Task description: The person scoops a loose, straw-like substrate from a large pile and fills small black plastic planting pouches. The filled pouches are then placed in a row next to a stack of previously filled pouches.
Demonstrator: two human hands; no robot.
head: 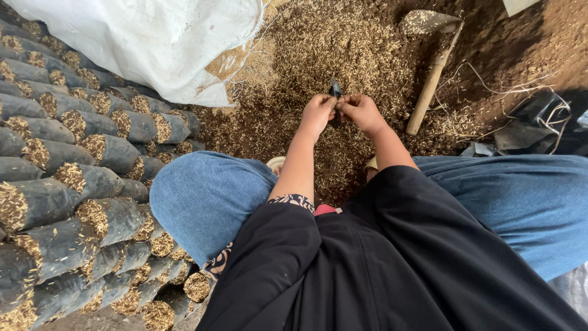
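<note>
Black sleeves extend forward; both hands, left and right, pinch a small black bag.

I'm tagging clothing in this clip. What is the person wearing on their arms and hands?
Both hands, left hand and right hand, are bare: no gloves. Forearms are uncovered. Loose black sleeves reach about the elbows; a patterned cuff shows under the left one.

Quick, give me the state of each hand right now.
Left hand: closed, pinching the small black bag.
Right hand: closed, pinching the same bag.
</note>
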